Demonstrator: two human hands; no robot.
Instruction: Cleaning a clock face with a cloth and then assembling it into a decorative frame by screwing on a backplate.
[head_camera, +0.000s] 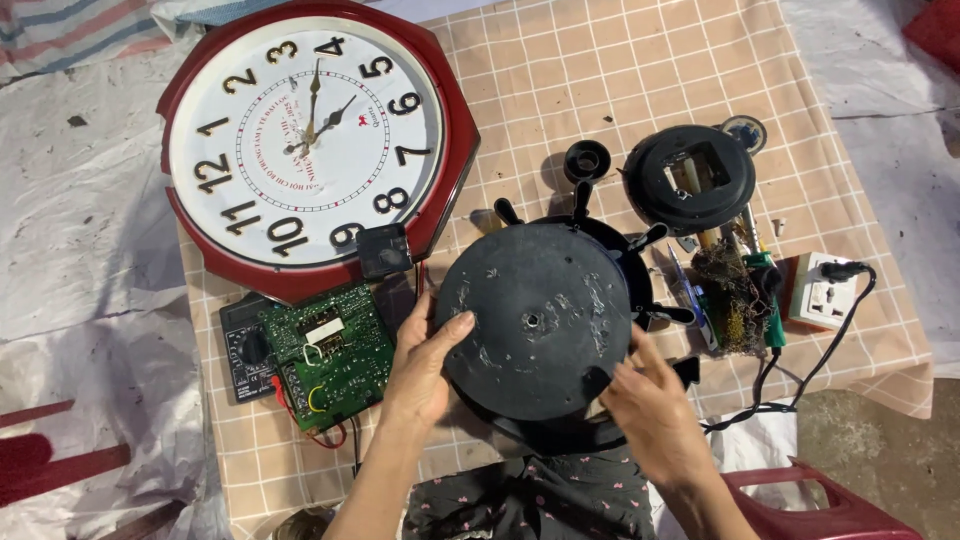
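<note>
- In the lower middle of the frame, the left hand (425, 365) and the right hand (655, 410) hold a round black disc (535, 320) between them, the left on its left edge, the right on its lower right edge.
- The left hand's thumb lies across the disc's face, fingers behind the rim; the right hand's fingers curl on the rim. Both are closed on the disc.
- The disc sits tilted over a black base with spokes (640, 275), which shows behind its upper right edge; whether the two touch cannot be told.
- The step in hand looks like fitting or lifting the disc at that base. The next move would seem to call for an even grip on both sides and keeping the centre hole lined up.
- At the upper left lies a red-rimmed wall clock (305, 140); below it a green circuit board (330, 355) rests on a black meter (245, 350).
- At the upper right sits a round black housing (690, 178); at the right edge a white power socket (825, 290) on the checked tablecloth (600, 70).
</note>
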